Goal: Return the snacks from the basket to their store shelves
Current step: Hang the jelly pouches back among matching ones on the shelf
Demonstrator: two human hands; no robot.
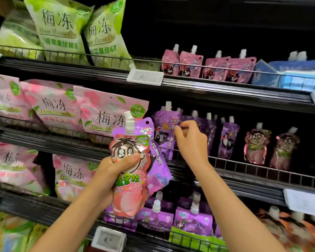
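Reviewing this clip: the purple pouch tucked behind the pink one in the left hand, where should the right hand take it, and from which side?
The purple pouch is best pinched at its free right edge, coming from the right. The pink pouch and left hand cover its left side.

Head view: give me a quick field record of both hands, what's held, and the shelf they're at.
left hand: grips two spouted pouches together
front pouch: pink, cartoon face, white cap up
back pouch: purple, behind the pink one
right hand: fingers curled at the purple pouches on the shelf; whether it grips one is unclear
shelf rail: wire, in front of that row
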